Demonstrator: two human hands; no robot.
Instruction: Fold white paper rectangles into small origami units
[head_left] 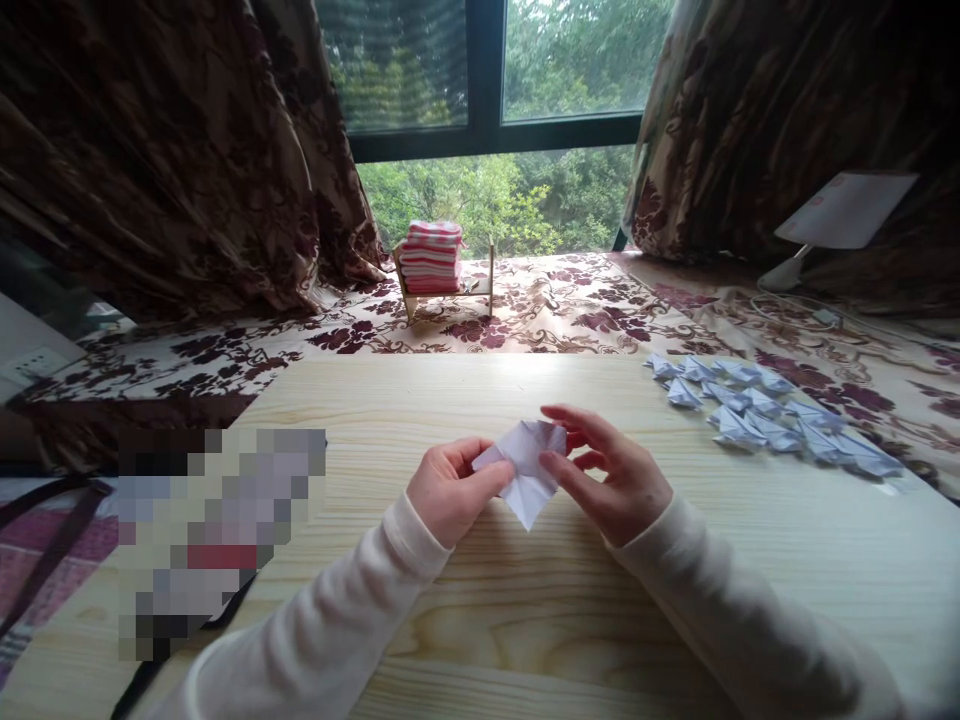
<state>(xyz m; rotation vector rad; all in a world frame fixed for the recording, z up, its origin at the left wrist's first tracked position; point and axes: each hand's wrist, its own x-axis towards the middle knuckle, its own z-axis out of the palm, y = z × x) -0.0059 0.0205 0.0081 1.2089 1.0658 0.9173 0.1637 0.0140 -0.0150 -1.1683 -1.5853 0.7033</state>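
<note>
A small white sheet of paper (528, 488), creased and partly folded, is held above the wooden table between my hands. My left hand (459, 488) pinches its left side, thumb on top near the middle and fingers behind. At the right edge, my right hand (611, 470) grips the paper between thumb and fingers, its index finger curved over the upper corner. Several folded white paper pieces (757, 415) with pointed tips lie grouped at the table's far right.
The wooden table (420, 600) spans the foreground. A blurred-out item (225, 530) with a dark strap lies at left. Beyond the table, a small wooden stand (450, 296) bears stacked red-and-white cloths (432, 258) on floral fabric. A white lamp (847, 210) stands at the right by the curtain.
</note>
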